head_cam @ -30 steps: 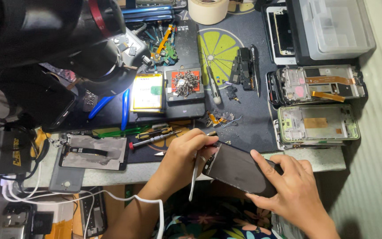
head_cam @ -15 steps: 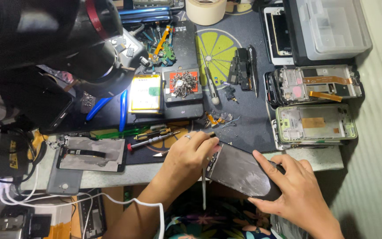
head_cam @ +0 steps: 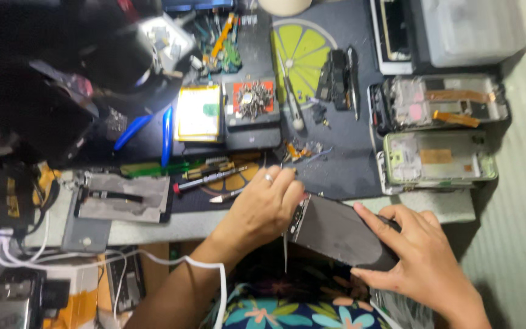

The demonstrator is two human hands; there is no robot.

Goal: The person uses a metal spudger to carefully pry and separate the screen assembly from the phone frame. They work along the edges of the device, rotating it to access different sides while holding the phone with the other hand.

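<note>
Cluttered counter (head_cam: 153, 222), dark mat | your right hand (head_cam: 424, 262) grips the dark phone (head_cam: 342, 234) at the counter's near edge, as before | your left hand (head_cam: 263, 207) pinches its left end, grip narrow, shifted slightly right.

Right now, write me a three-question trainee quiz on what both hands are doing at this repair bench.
1. True or false: the right hand rests on the dark phone panel.
2. Which hand wears a ring? A) the left hand B) the right hand C) neither
3. Fill in: the two opened phone frames lie to the ____ of the lime-slice mat, seen from the head camera.

Key
1. True: its fingers lie across the panel's right end.
2. A: a ring shows on a left finger; that hand grips the panel's left edge.
3. Right, stacked one above the other.
</note>
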